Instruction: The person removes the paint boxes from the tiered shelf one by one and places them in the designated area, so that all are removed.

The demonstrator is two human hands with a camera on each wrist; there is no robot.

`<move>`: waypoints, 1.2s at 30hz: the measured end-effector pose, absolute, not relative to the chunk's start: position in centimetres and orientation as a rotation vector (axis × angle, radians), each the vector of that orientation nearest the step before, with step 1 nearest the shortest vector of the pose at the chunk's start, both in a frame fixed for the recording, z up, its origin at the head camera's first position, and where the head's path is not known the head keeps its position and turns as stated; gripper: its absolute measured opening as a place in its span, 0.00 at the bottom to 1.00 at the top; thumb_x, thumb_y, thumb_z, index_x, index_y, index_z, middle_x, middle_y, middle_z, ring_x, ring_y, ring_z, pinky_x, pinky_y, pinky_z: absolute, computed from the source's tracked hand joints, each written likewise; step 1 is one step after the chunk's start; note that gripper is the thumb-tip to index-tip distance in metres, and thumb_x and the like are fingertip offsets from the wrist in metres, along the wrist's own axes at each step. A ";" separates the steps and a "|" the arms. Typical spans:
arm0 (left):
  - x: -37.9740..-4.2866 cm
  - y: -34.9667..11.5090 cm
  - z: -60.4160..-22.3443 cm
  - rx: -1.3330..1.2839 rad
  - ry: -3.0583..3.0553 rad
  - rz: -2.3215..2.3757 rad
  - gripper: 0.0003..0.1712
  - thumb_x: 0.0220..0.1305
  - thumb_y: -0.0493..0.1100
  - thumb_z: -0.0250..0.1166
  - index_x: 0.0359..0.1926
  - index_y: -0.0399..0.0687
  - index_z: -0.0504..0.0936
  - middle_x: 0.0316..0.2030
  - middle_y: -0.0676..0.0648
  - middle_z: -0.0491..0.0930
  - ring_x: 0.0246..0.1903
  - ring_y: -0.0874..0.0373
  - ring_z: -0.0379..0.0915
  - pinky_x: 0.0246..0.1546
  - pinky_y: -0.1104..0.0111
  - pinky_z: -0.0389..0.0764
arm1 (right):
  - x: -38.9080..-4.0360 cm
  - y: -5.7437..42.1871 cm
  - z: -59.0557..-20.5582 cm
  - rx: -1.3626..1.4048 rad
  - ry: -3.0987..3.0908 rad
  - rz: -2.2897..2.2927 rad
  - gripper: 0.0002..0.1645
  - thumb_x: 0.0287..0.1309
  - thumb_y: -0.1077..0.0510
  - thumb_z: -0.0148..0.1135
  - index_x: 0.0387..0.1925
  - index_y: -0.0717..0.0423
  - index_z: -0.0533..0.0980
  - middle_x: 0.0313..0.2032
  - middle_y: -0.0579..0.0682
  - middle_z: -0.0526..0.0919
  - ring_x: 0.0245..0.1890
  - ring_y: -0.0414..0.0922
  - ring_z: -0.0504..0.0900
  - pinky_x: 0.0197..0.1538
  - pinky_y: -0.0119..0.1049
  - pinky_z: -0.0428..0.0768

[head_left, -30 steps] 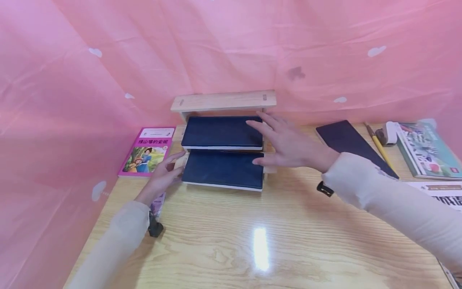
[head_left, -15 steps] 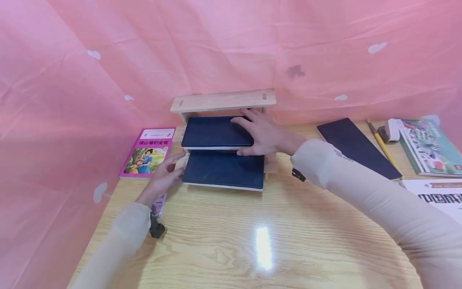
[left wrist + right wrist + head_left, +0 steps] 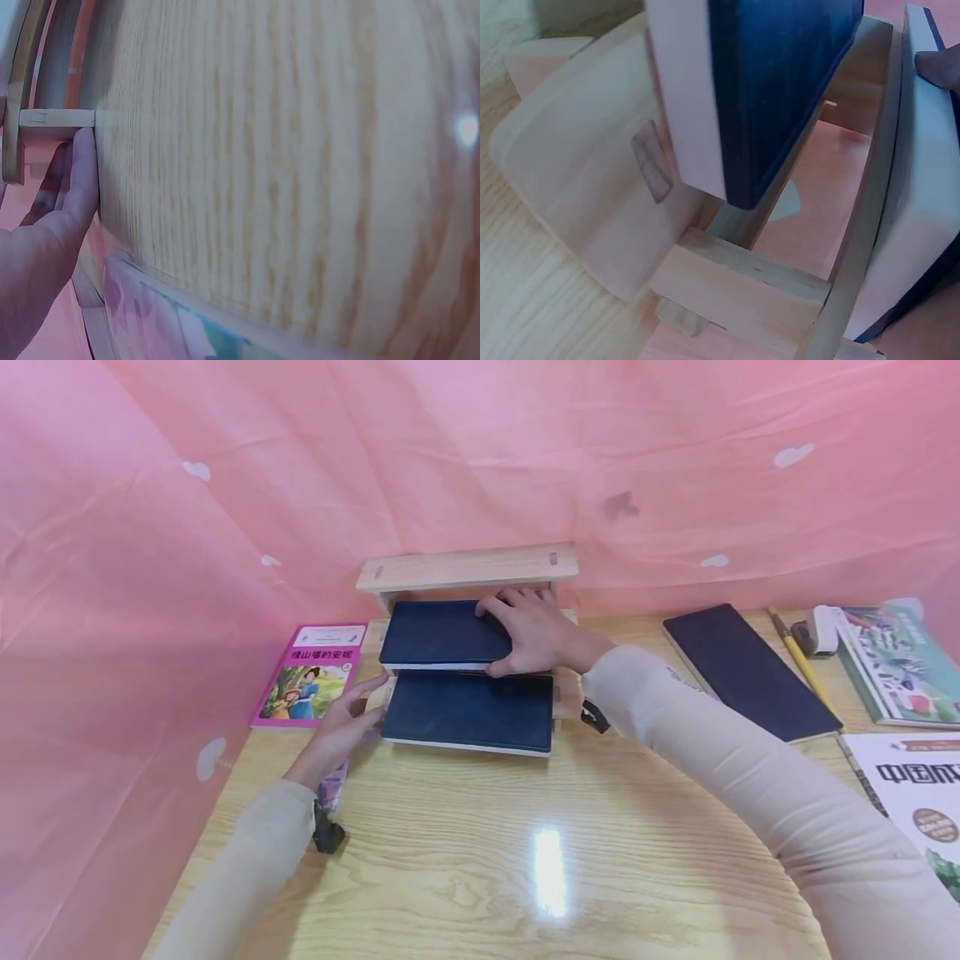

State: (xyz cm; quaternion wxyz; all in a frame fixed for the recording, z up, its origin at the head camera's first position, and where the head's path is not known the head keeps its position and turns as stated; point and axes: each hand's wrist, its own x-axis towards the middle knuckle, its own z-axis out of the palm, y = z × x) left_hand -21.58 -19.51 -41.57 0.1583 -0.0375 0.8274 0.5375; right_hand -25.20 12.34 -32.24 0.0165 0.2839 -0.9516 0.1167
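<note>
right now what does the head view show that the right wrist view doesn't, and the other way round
Only the head view: the left hand touching the stand's side, the magenta book, the loose dark notebook and the yellow stick.

Only the right wrist view: an open gap through the wooden stand, between the notebooks, with pink cloth behind.

Both: the stand, cloth, lower notebook and upper notebook, gripped by the right hand.

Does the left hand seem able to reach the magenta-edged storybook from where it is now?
Probably yes: the left hand is close beside the magenta-edged storybook, with nothing visible between, though it would leave the wooden rack.
</note>
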 end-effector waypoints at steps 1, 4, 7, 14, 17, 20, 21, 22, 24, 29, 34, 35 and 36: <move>-21.6 -19.5 -41.5 -0.103 2.363 1.542 0.28 0.62 0.43 0.57 0.58 0.81 0.64 0.66 0.54 0.52 0.60 0.48 0.58 0.51 0.57 0.73 | -25.2 12.4 -32.4 0.876 -2.949 0.359 0.45 0.36 0.31 0.61 0.57 0.41 0.61 0.57 0.51 0.63 0.58 0.52 0.58 0.59 0.55 0.52; -21.5 -19.6 -41.5 -0.100 2.342 1.565 0.28 0.62 0.43 0.57 0.58 0.80 0.64 0.67 0.52 0.51 0.59 0.48 0.60 0.51 0.58 0.73 | -25.3 12.4 -32.6 0.876 -2.918 0.360 0.44 0.36 0.31 0.62 0.56 0.41 0.61 0.57 0.51 0.64 0.58 0.52 0.59 0.58 0.55 0.53; -21.5 -19.6 -41.4 -0.126 2.336 1.571 0.28 0.62 0.43 0.57 0.58 0.80 0.65 0.67 0.52 0.51 0.60 0.49 0.59 0.52 0.58 0.73 | -25.3 12.4 -32.7 0.879 -2.889 0.361 0.44 0.36 0.30 0.61 0.56 0.41 0.62 0.56 0.51 0.64 0.58 0.52 0.59 0.58 0.55 0.53; -21.6 -19.6 -41.3 -0.123 2.339 1.579 0.28 0.62 0.42 0.56 0.58 0.78 0.66 0.67 0.51 0.50 0.60 0.48 0.58 0.51 0.58 0.73 | -25.4 12.3 -32.5 0.868 -2.887 0.395 0.43 0.35 0.30 0.62 0.54 0.41 0.63 0.56 0.50 0.65 0.58 0.51 0.59 0.60 0.55 0.51; -21.5 -19.6 -41.4 -0.122 2.332 1.572 0.28 0.62 0.42 0.57 0.58 0.79 0.65 0.67 0.51 0.51 0.60 0.48 0.59 0.51 0.58 0.73 | -25.3 12.4 -32.6 0.857 -2.902 0.427 0.44 0.34 0.30 0.63 0.54 0.41 0.65 0.55 0.50 0.66 0.58 0.51 0.60 0.61 0.56 0.51; -21.4 -19.5 -41.3 -0.128 2.328 1.567 0.28 0.62 0.43 0.57 0.58 0.80 0.65 0.66 0.51 0.53 0.57 0.49 0.63 0.51 0.59 0.74 | -25.1 12.4 -32.6 0.850 -2.898 0.459 0.44 0.32 0.29 0.64 0.53 0.41 0.66 0.55 0.50 0.66 0.58 0.52 0.60 0.60 0.56 0.52; -21.4 -19.5 -41.3 -0.126 2.329 1.570 0.28 0.62 0.43 0.57 0.58 0.80 0.65 0.65 0.51 0.54 0.56 0.49 0.64 0.51 0.59 0.74 | -25.0 12.4 -32.6 0.848 -2.891 0.467 0.44 0.32 0.29 0.64 0.53 0.41 0.66 0.56 0.50 0.66 0.58 0.52 0.60 0.60 0.56 0.53; -21.4 -19.4 -41.3 -0.128 2.336 1.565 0.28 0.62 0.43 0.57 0.58 0.80 0.65 0.65 0.51 0.55 0.55 0.49 0.64 0.51 0.59 0.74 | -24.9 12.4 -32.6 0.845 -2.886 0.468 0.44 0.31 0.29 0.64 0.53 0.41 0.67 0.56 0.50 0.66 0.58 0.52 0.60 0.60 0.57 0.53; -21.3 -19.4 -41.3 -0.136 2.345 1.561 0.27 0.62 0.44 0.57 0.58 0.80 0.65 0.65 0.51 0.54 0.55 0.49 0.65 0.50 0.59 0.75 | -24.7 12.6 -32.6 0.839 -2.881 0.475 0.44 0.31 0.28 0.64 0.53 0.41 0.67 0.57 0.51 0.65 0.58 0.53 0.59 0.60 0.57 0.52; -21.4 -19.5 -41.4 -0.128 2.345 1.565 0.28 0.63 0.42 0.55 0.59 0.78 0.65 0.65 0.50 0.55 0.53 0.48 0.66 0.50 0.58 0.75 | -23.7 13.1 -32.2 0.815 -2.869 0.513 0.44 0.31 0.29 0.64 0.52 0.41 0.67 0.59 0.52 0.63 0.59 0.51 0.58 0.61 0.58 0.51; -21.5 -19.4 -41.7 -0.126 2.347 1.578 0.28 0.62 0.41 0.55 0.60 0.76 0.65 0.64 0.48 0.56 0.51 0.48 0.68 0.49 0.58 0.75 | -22.2 14.0 -31.7 0.814 -2.828 0.536 0.43 0.30 0.30 0.65 0.51 0.42 0.68 0.56 0.52 0.66 0.56 0.50 0.61 0.61 0.54 0.53; -21.4 -19.4 -41.7 -0.122 2.345 1.583 0.29 0.62 0.41 0.55 0.60 0.75 0.65 0.63 0.47 0.57 0.51 0.48 0.68 0.49 0.58 0.75 | -21.8 14.2 -31.7 0.812 -2.816 0.537 0.43 0.30 0.30 0.65 0.51 0.43 0.68 0.55 0.52 0.67 0.54 0.50 0.62 0.60 0.54 0.54; -21.4 -19.4 -41.7 -0.115 2.340 1.590 0.29 0.62 0.41 0.55 0.61 0.74 0.65 0.64 0.47 0.56 0.51 0.47 0.68 0.50 0.58 0.75 | -21.4 14.4 -31.7 0.802 -2.810 0.538 0.44 0.30 0.30 0.65 0.51 0.43 0.69 0.53 0.52 0.67 0.53 0.49 0.63 0.59 0.53 0.54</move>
